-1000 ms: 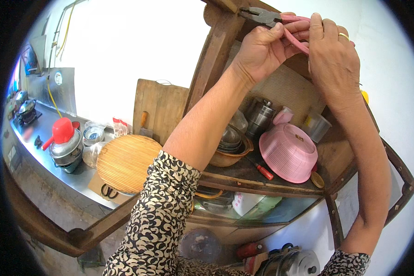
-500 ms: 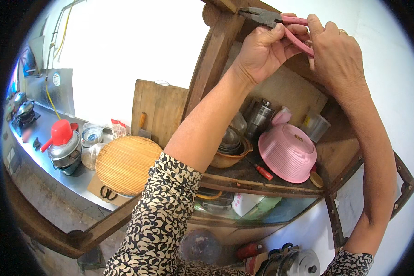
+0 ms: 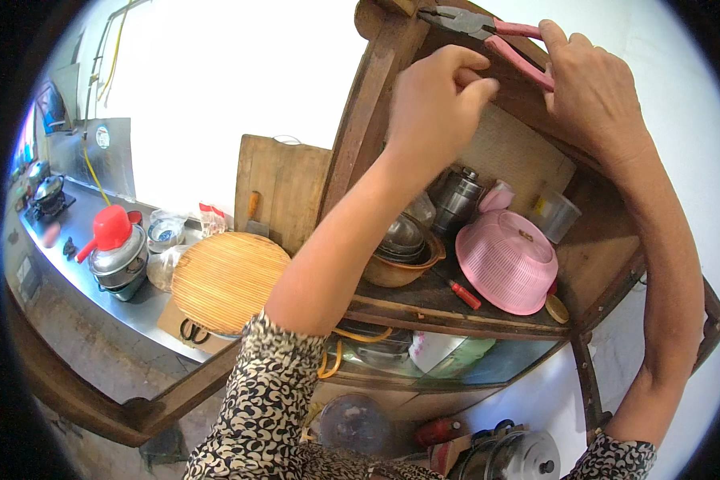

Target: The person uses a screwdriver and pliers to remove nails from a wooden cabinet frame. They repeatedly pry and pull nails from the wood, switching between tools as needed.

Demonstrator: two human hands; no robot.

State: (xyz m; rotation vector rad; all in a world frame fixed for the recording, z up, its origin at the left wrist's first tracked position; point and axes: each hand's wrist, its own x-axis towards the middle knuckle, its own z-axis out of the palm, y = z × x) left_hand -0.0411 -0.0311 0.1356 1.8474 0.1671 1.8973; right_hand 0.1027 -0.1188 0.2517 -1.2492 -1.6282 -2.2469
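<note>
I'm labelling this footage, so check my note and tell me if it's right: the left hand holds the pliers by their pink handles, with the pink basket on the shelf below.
The hand is wrong. The head view shows the right hand holding the pliers by their pink handles, with the pink basket on the shelf below.

A person holds both arms raised: the left forearm [image 3: 350,240] slants upward, the left hand's [image 3: 434,104] fingers [image 3: 466,59] loosely curled, thumb slightly apart; the right forearm [image 3: 674,240] angles inward, the right hand [image 3: 594,92] closed in a grip.
</note>
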